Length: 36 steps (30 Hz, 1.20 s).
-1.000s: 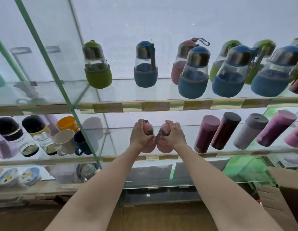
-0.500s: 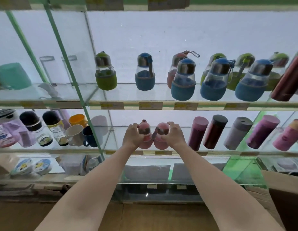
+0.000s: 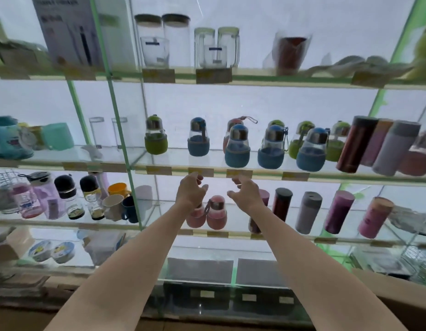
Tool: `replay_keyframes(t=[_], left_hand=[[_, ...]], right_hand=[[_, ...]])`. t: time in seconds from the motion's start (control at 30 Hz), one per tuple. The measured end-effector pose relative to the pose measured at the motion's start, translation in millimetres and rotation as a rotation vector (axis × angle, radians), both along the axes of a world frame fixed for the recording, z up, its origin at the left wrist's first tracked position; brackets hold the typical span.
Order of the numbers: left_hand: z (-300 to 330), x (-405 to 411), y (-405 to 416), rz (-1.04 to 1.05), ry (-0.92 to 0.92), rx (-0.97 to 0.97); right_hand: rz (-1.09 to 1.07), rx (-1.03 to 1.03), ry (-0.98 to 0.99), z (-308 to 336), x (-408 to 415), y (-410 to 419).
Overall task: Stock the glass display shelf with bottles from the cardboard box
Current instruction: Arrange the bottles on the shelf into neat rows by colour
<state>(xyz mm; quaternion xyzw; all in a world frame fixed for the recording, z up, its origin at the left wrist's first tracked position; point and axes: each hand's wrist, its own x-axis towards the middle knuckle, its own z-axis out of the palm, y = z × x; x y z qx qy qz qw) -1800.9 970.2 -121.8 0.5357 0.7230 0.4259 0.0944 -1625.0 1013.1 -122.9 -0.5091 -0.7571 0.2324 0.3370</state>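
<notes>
Two pink bottles stand side by side on the lower glass shelf (image 3: 159, 231): the right one (image 3: 216, 215) shows fully, the left one (image 3: 195, 217) is partly hidden behind my left wrist. My left hand (image 3: 191, 191) hovers above them with fingers loosely curled and holds nothing. My right hand (image 3: 246, 191) is raised beside it, fingers spread and empty. Both hands sit just under the front edge of the shelf above. A corner of the cardboard box (image 3: 407, 304) shows at the lower right.
Green and blue sleeved bottles (image 3: 237, 149) line the shelf above. Tall tumblers (image 3: 308, 216) stand right of the pink bottles. Mugs (image 3: 116, 206) and jars fill the left bay behind a green glass divider (image 3: 124, 149). Glass jars (image 3: 164, 40) sit on the top shelf.
Both hands have let go of the two pink bottles and lifted above them. The bottles stay on the shelf. The camera has tilted upward, showing the top shelf.
</notes>
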Motion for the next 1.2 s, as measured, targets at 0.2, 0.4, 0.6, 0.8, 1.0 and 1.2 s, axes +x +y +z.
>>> replay_keyframes(t=[0.2, 0.4, 0.6, 0.8, 1.0, 1.2], left_hand=[[45.3, 3.4, 5.1, -0.009, 0.061, 0.100], [73.9, -9.8, 31.8, -0.033, 0.102, 0.166], [91.7, -35.5, 74.4, -0.065, 0.096, 0.212], [97.4, -66.0, 127.2, -0.086, 0.096, 0.183], [88.3, -98.3, 173.6, -0.103, -0.157, -0.011], [78.9, -107.4, 202.1, -0.076, -0.281, -0.101]], right_hand=[[-0.013, 0.061, -0.003, 40.9, 7.8, 6.6], [-0.053, 0.191, 0.015, 79.8, -5.5, 28.2], [-0.175, 0.332, -0.044, 110.3, -27.5, 64.2], [-0.266, 0.283, -0.132, 127.3, -35.3, 108.7], [-0.226, 0.252, -0.031, 117.2, -43.9, 137.6], [-0.152, 0.110, 0.004, 108.7, -48.0, 156.1]])
